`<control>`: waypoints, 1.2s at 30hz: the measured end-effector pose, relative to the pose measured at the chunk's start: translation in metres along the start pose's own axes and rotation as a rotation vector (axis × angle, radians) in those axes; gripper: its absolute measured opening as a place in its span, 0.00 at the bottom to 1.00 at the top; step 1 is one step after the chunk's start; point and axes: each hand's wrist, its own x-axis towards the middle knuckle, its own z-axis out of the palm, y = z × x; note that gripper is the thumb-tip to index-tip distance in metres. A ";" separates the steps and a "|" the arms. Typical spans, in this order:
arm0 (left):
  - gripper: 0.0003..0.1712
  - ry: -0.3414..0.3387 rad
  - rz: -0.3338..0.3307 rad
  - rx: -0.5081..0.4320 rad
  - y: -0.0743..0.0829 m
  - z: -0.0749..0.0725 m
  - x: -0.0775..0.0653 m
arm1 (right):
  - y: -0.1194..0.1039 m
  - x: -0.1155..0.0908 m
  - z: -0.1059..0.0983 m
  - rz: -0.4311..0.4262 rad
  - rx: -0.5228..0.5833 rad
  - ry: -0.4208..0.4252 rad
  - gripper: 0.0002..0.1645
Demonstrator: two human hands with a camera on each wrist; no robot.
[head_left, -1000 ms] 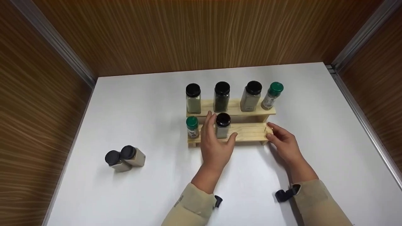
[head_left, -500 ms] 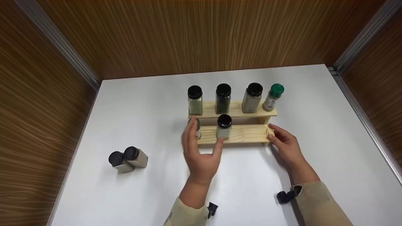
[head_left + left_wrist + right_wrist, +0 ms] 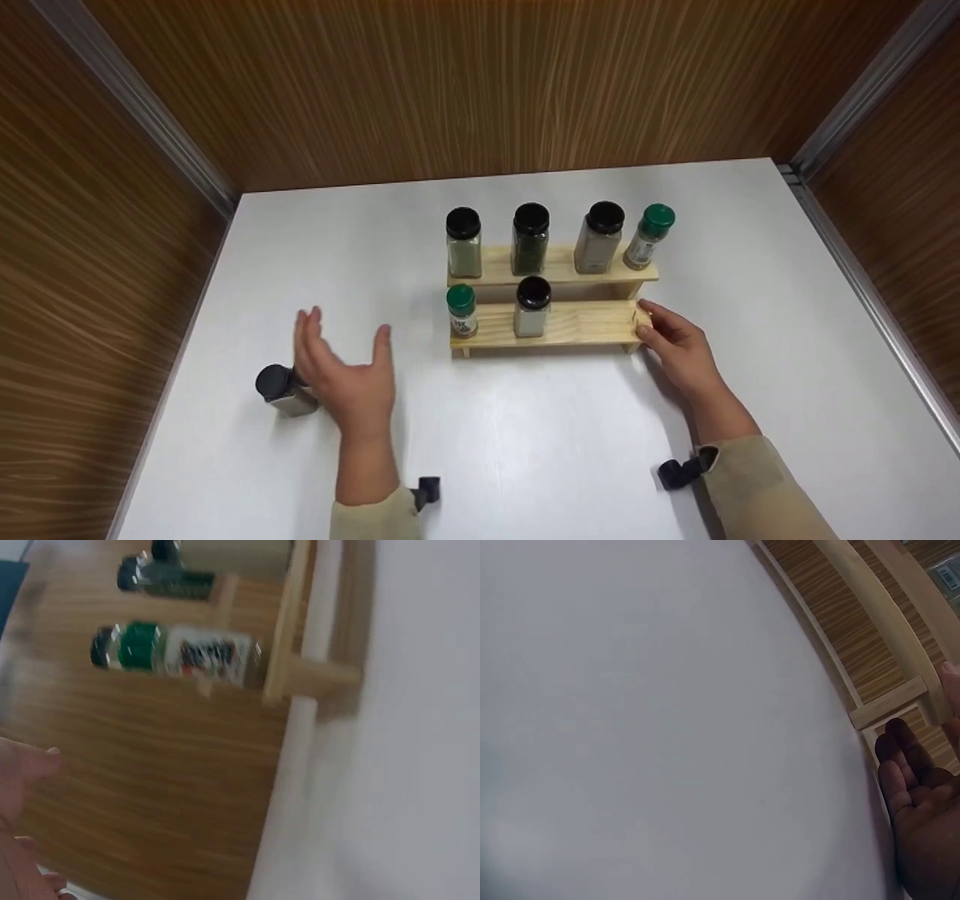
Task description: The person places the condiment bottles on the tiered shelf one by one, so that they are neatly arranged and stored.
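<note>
My left hand (image 3: 351, 386) has spread, straight fingers and holds nothing. It is over the white table beside a black-capped spice jar (image 3: 286, 391); a second jar there is mostly hidden behind it. With thumb and fingers, my right hand (image 3: 681, 352) grips the right end of the lower shelf of a two-tier wooden spice rack (image 3: 592, 322). On that shelf stand a green-capped jar (image 3: 462, 311) at the left end and a black-capped jar (image 3: 532, 307) near the middle. In the right wrist view, several fingers (image 3: 911, 757) lie by the rack's end support.
The upper shelf bears a pale green jar (image 3: 464, 244), a dark green jar (image 3: 530, 240), a greyish jar (image 3: 598, 238) and a small green-capped jar (image 3: 649, 236). Wood-grain panels (image 3: 510, 90) enclose the white table (image 3: 525, 435) at the back and sides.
My left hand has moved from beside the black-capped jar on the lower shelf leftward to the loose jars, with nothing in it. My right hand stays at the rack's right end.
</note>
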 end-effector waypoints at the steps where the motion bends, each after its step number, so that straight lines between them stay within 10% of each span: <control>1: 0.47 0.012 -0.021 0.018 -0.005 -0.004 0.001 | 0.000 0.000 0.000 0.002 -0.002 -0.002 0.28; 14: 0.37 0.047 -0.032 0.159 -0.030 -0.023 0.006 | 0.000 -0.001 -0.001 -0.017 0.007 -0.004 0.28; 24: 0.46 -0.383 -0.165 0.471 -0.027 -0.029 0.005 | 0.000 -0.001 -0.002 -0.006 -0.031 0.000 0.28; 36: 0.42 -0.388 -0.150 0.236 -0.019 -0.010 -0.014 | 0.000 -0.001 0.000 0.008 0.013 0.003 0.28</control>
